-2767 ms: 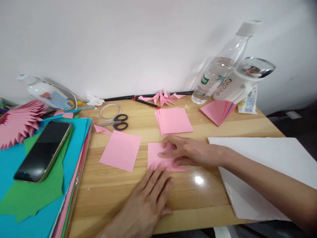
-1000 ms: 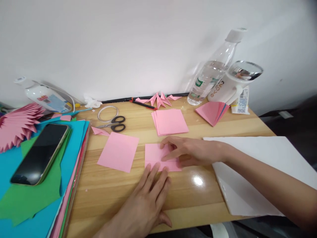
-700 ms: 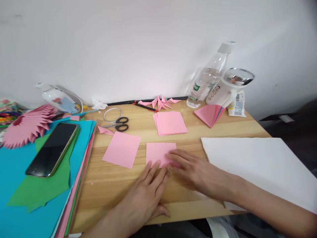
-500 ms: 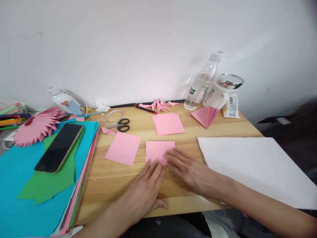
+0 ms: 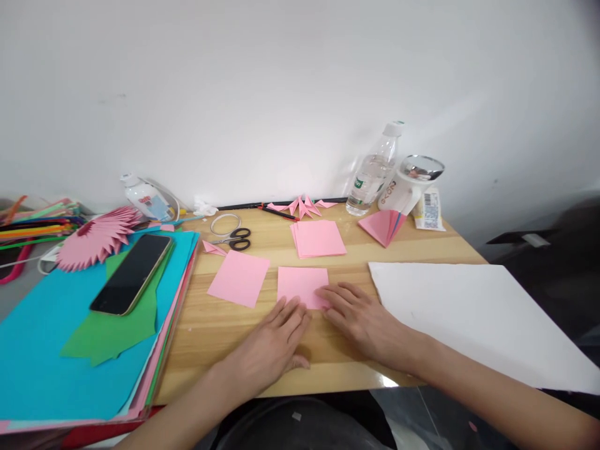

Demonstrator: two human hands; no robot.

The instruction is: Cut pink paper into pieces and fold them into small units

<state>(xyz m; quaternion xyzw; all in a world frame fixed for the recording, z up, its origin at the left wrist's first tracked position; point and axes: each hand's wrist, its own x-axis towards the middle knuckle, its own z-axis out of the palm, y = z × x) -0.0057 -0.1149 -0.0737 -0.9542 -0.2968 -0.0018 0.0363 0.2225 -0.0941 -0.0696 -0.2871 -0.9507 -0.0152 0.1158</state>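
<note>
- Lying flat on a light wood-grain counter (image 5: 206, 331), near the middle of the view: a small, plain pink paper rectangle (image 5: 300, 283), far edge uncovered, near edge partly hidden under fingers.
- At the near edge, the left hand (image 5: 276, 340): palm down, fingers stretched out side by side, thumb spread away over bare wood. Grip wide, nothing held, only fingertips touching the paper.
- Over the near right corner, the right hand (image 5: 359, 319): fingers slightly bent, tips on the pink surface, thumb hidden. Impossible to tell pressing from pinching here.
- Left of the rectangle and apart from it: a flat, loose pink paper square (image 5: 240, 279). Beyond both, a slightly fanned stack of pink paper squares (image 5: 321, 239). To the right, near the right forearm, a large flat white board or sheet (image 5: 469, 319).
- Step in hand, as judged from the pose: flattening the near edge. Best done with the left fingertips steady as an anchor and the right fingertips sliding firmly outward along the edge.
- Also wise: match corners before bearing down, press evenly, and avoid dragging the thin paper askew. Layers too fine to count from this view; check alignment by touch.
</note>
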